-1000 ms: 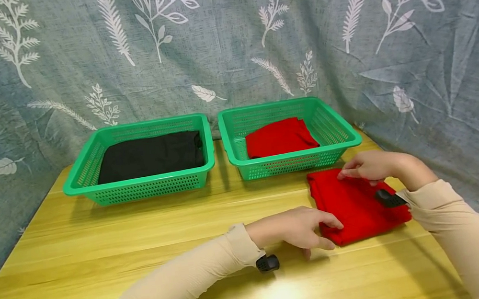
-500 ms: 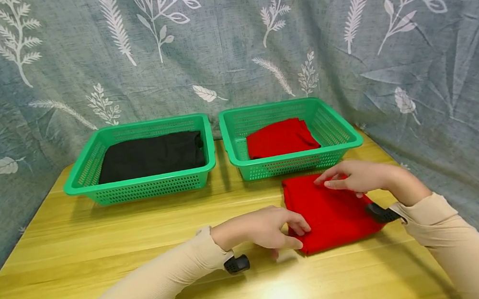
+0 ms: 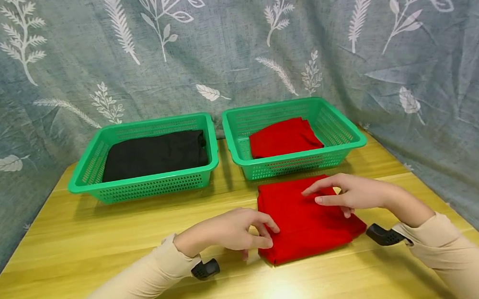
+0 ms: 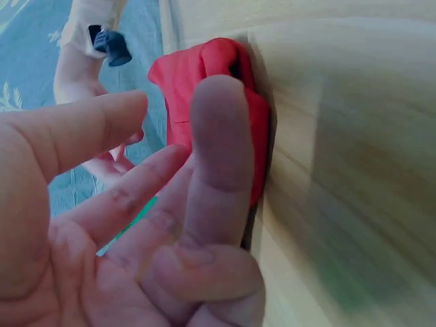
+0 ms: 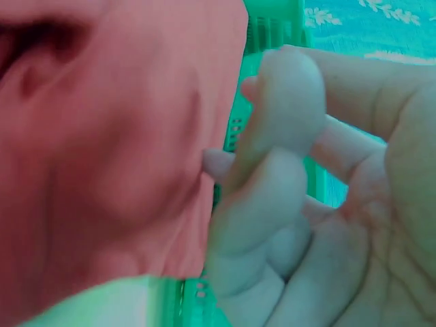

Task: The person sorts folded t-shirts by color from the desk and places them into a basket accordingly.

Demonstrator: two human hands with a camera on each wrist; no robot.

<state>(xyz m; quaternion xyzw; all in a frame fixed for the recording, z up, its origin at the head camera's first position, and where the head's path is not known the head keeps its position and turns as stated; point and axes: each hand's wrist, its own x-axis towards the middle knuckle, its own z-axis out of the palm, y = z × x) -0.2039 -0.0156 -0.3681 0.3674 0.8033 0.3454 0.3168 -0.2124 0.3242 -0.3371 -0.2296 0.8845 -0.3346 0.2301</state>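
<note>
A folded red cloth (image 3: 300, 220), perhaps a garment, lies flat on the table in front of the right basket. My left hand (image 3: 234, 229) is at its left edge, fingers loosely bent and fingertips over the near-left corner. In the left wrist view the fingers (image 4: 221, 136) are spread, with the red cloth (image 4: 184, 88) beyond them and nothing pinched. My right hand (image 3: 348, 194) is over the cloth's right part, fingers relaxed. The right wrist view shows a fingertip (image 5: 216, 163) at the red cloth (image 5: 116, 163); whether it presses cannot be told.
Two green plastic baskets stand at the back. The left basket (image 3: 152, 189) holds folded black cloth (image 3: 155, 155); the right basket (image 3: 293, 163) holds folded red fabric (image 3: 283, 138). A patterned grey-blue curtain (image 3: 229, 40) hangs behind the wooden table (image 3: 114, 243).
The folded red cloth has slid left across the table, from the right side to in front of the right basket. Both hands have moved left with it. The baskets stay put.
</note>
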